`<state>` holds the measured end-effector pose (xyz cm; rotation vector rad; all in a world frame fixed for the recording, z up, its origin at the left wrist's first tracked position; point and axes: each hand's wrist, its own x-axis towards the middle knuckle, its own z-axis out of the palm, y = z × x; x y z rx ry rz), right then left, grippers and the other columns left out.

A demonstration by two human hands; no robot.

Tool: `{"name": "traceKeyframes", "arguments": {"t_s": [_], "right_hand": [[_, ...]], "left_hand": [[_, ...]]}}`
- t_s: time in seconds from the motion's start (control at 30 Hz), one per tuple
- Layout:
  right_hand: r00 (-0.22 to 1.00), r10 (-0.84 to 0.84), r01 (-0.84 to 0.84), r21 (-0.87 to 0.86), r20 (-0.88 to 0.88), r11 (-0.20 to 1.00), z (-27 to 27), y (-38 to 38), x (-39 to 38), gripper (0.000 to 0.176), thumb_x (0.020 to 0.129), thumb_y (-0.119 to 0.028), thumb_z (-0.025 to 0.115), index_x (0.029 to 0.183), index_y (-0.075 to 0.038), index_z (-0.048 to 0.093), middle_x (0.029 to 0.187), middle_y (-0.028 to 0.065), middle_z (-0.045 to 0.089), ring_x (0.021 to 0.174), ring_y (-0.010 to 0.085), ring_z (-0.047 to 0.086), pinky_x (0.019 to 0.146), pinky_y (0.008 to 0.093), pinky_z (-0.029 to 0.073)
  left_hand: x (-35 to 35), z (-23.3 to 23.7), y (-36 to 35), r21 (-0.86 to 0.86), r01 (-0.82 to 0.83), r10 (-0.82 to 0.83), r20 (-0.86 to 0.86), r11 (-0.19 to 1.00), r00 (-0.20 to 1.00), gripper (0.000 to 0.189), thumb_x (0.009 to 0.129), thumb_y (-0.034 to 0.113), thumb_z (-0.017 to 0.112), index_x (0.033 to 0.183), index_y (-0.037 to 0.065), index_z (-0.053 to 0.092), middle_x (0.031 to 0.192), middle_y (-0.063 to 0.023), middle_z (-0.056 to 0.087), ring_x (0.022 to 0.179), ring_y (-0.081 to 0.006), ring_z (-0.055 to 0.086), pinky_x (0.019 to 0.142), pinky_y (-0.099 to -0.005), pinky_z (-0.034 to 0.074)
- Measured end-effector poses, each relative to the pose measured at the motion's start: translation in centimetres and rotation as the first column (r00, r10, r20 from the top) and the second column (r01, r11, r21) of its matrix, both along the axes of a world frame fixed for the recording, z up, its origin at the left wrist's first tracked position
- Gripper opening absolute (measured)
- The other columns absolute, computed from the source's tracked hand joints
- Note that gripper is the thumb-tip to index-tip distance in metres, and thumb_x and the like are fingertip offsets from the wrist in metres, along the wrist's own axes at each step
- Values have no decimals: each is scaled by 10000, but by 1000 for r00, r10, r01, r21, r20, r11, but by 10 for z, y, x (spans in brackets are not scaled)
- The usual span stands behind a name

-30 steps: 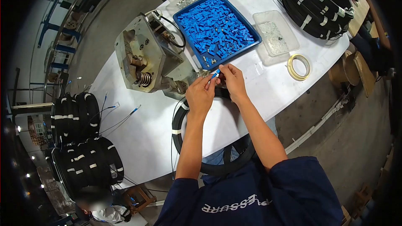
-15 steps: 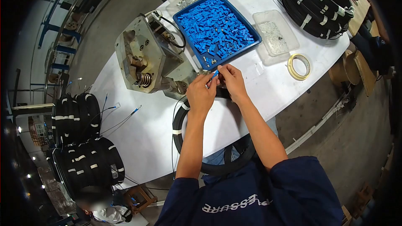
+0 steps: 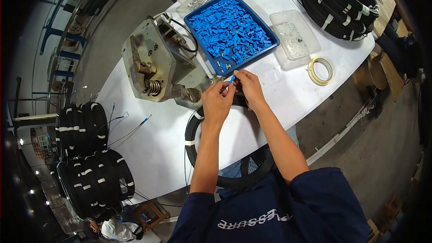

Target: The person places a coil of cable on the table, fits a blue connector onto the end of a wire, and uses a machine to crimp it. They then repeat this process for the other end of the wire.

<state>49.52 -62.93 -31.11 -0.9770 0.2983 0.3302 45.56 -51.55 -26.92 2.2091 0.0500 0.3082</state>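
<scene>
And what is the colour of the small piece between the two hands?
The small piece is blue, seen in the head view, the only one.

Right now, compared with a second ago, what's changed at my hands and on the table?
Very little: your left hand seems to have edged slightly toward your right hand, and the view shifted a touch. Nothing was visibly picked up or let go; both hands stay at the small blue piece. The blue tray, machine, tape roll and black coils look unchanged.
</scene>
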Motion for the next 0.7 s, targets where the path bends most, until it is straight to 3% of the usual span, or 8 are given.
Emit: {"name": "traceKeyframes", "arguments": {"t_s": [0.1,0.23,0.33,0.53,0.6,0.7], "right_hand": [[998,52,-51,25,-31,998,-4,-2,3,241,951,-195,591,762,-45,593,675,11,560,561,79,512,530,218,426],[998,66,-66,6,-16,998,-6,-1,3,251,947,-179,583,735,-45,579,666,7,557,555,83,513,524,221,427],[995,84,-83,14,-54,996,-8,-2,4,261,946,-175,575,717,-48,572,657,8,555,540,86,509,512,225,426],[994,40,-38,21,-102,999,-10,-2,7,271,928,-153,568,684,-37,557,629,30,539,499,113,496,481,260,407],[992,62,-58,33,-110,998,-6,-3,6,271,924,-149,567,681,-30,553,625,37,536,495,121,494,481,265,402],[990,85,-83,27,-115,996,-3,-2,6,271,917,-146,567,679,-18,549,619,47,533,489,131,490,484,270,397]], "left_hand": [[-1,0,-6,111,-25,26,-5,993,1000,159,863,107,692,852,-52,685,760,-132,694,638,-161,658,586,-273,510],[0,-3,-12,83,-41,40,22,996,999,165,863,113,690,846,-50,678,750,-147,690,649,-207,677,623,-283,536],[0,-4,-14,83,-42,42,2,996,999,165,869,106,687,868,-59,678,787,-154,702,687,-189,691,651,-289,550],[-6,-14,-16,-120,-66,56,-85,991,995,112,886,32,670,911,-76,684,827,-113,722,729,-118,695,642,-252,543],[-9,-17,-17,-215,-69,80,43,974,996,93,886,11,667,916,-75,688,784,-83,716,669,-96,662,615,-220,517],[-9,-12,-17,-161,-71,71,-5,984,997,113,885,31,671,909,-79,683,751,-95,710,643,-93,648,606,-225,511]]}}
